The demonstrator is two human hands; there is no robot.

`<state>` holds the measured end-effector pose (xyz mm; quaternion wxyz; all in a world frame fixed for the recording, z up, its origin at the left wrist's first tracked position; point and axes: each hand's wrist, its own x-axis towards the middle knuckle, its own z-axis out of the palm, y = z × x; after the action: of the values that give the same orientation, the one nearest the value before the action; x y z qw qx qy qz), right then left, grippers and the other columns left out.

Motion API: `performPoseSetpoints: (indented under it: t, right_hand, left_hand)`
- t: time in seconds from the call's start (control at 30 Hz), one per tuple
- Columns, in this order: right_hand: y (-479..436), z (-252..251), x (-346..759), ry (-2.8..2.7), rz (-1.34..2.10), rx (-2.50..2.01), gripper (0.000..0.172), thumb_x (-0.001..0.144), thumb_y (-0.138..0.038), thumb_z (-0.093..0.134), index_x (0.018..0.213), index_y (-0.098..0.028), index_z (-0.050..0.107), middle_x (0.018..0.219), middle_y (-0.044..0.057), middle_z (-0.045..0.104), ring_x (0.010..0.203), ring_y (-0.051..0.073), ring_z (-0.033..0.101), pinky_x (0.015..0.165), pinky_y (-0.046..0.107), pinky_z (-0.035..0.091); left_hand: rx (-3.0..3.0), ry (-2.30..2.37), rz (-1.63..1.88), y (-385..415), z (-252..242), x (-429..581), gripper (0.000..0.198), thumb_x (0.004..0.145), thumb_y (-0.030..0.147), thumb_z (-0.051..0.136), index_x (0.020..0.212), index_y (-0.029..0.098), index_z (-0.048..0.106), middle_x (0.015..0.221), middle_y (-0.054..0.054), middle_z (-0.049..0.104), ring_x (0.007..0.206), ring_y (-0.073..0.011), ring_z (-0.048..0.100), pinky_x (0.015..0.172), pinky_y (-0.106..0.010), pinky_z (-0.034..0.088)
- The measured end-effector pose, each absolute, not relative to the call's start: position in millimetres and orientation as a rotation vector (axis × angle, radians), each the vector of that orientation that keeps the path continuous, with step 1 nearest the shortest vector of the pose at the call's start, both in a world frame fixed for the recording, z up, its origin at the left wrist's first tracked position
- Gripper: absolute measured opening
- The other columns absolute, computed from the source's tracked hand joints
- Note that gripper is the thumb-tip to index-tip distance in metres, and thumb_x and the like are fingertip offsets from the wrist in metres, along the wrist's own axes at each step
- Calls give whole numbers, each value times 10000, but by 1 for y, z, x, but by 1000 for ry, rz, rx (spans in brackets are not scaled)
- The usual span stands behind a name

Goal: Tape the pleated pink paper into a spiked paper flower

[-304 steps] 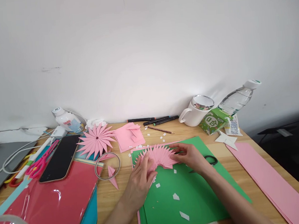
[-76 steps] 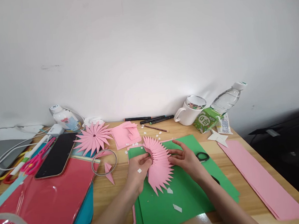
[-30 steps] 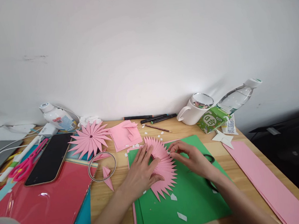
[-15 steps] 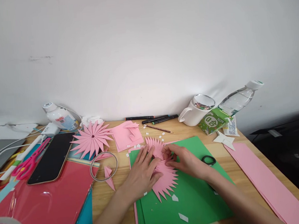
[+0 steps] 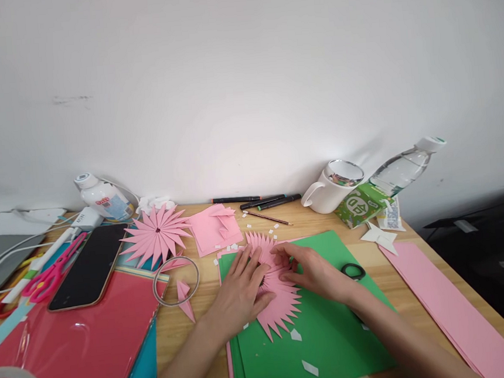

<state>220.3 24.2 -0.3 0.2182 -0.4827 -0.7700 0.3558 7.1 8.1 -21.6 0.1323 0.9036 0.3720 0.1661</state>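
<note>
"How is the left hand (image 5: 242,293) sitting?"

"Palm down and fairly flat, fingers spread and pointing away from the person, thumb splayed to the right. It lies over the left part of the pink pleated paper (image 5: 277,311)."

"Gripping it?"

"No, those fingers are released, just laid across the folds. The forearm slants in from the bottom edge, up and rightward."

"And the right hand (image 5: 315,270)?"

"Arched over the paper's right side, back of the hand up, fingers bent in toward the thumb and pointing left. Its forearm angles up and leftward from the lower right."

"Pinching a fold?"

"I can't tell. The fingertips are right at the folds, but whether they grasp one isn't clear."

"Where does the paper lie?"

"On the green sheets (image 5: 336,346), toward their far left corner, its sharp points fanning outward. The left hand partly hides its centre. The sheets rest on the wooden tabletop (image 5: 209,272)."

"What's around the hands?"

"A black handle loop (image 5: 343,268) just right of the right hand, a white paper scrap (image 5: 310,368) nearer the person, and a pink paper wheel (image 5: 158,241) well off to the left."
</note>
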Motion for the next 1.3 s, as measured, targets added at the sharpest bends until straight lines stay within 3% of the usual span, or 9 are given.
performPoseSetpoints:
  t: [0.87,0.97,1.1,1.3]
  right_hand:
    - [29,0,221,-2281,1056,-1307,571,774,-74,542,1307,-227,405,909,27,588,778,163,533,731,314,451]
    - [30,1,222,-2205,1138,-1281,475,774,-102,561,1220,-216,443,927,26,593,804,158,547,744,306,461]
    - [38,6,226,-2046,1160,-1313,107,832,-234,550,931,-194,546,921,39,603,831,160,558,739,291,466]
    - [54,8,230,-2256,1075,-1424,177,872,-312,497,766,-186,562,754,6,552,684,137,501,625,260,396]
  left_hand:
    - [2680,1075,478,8,-23,7,382,861,356,581,1181,155,524,1425,-171,435,1395,-332,234,1085,-557,330]
    - [2680,1066,507,9,-24,7,361,861,352,582,1165,163,537,1430,-171,427,1391,-337,246,1075,-564,340]
    - [2690,1054,533,9,-24,7,371,863,353,578,1173,153,535,1409,-190,445,1384,-347,261,1057,-573,359]
    - [2692,1046,514,9,-21,6,362,871,342,568,1176,149,533,1401,-190,452,1383,-347,264,1053,-574,364]
